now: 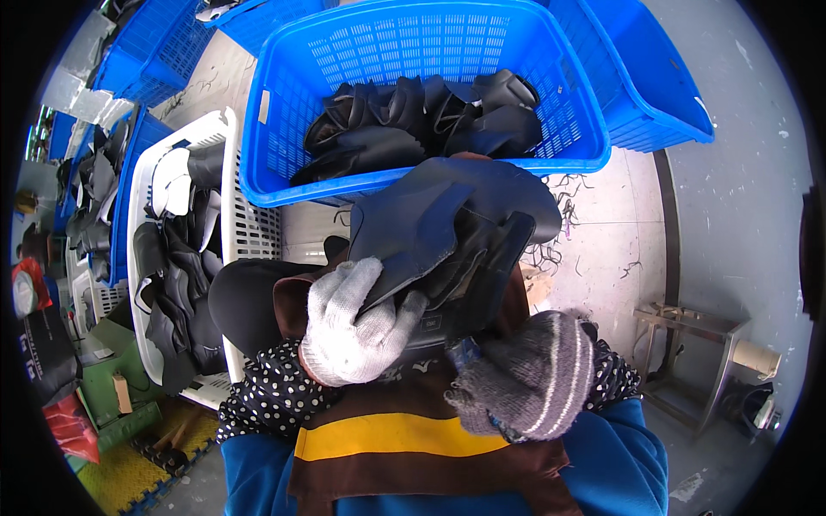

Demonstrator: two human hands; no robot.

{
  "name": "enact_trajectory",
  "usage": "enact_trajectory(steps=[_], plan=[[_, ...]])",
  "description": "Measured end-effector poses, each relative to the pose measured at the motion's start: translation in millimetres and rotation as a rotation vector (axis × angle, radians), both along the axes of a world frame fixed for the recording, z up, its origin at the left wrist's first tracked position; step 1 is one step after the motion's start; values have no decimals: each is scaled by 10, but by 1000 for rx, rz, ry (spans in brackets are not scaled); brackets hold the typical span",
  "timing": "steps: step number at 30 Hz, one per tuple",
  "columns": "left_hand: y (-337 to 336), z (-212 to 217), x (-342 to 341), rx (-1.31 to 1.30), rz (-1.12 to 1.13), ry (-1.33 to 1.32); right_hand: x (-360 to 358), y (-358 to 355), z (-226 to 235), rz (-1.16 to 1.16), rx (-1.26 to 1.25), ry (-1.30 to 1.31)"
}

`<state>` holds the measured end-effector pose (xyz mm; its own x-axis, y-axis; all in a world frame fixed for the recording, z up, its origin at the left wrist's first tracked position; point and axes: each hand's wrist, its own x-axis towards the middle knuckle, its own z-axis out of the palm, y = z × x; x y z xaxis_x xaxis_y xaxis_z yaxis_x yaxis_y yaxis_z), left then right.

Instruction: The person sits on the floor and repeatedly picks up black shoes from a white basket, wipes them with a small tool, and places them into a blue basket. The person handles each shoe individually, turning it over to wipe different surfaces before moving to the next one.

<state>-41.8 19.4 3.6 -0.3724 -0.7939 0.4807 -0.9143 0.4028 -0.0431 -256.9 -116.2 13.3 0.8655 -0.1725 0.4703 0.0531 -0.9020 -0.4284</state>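
Observation:
My left hand [357, 322], in a whitish knit glove, grips a black leather shoe upper [409, 232] resting over my lap. Its fingers curl over the near edge of the leather. Close to that edge, my right hand [529, 378], in a dark grey glove with pale stripes, is closed round a small blue-handled tool [465, 353]. Most of this tool is hidden in the fist, so its kind cannot be told. Other black leather parts of the upper fold open between the two hands.
Ahead, a blue plastic basket [422, 185] holds several black uppers. A white basket [231, 189] of black pieces stands on the left. More blue crates [637, 77] line the back. At right are a metal stool [697, 322] and a thread spool [757, 359]. Black scraps litter the floor.

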Motion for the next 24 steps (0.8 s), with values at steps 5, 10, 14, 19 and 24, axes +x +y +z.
enact_trajectory(steps=[5,10,14,19,24], plan=[[-7,35,-35,44,16,36,-108,193,113,105,-91,0],[-17,28,-26,68,30,41,-217,289,206,33,21,-101],[-45,-1,-22,11,36,69,-512,143,189,-124,677,-215],[-62,13,14,30,43,105,-542,242,-7,-441,1362,-401],[-222,57,349,-41,54,355,-385,8,-60,-417,997,-443]])
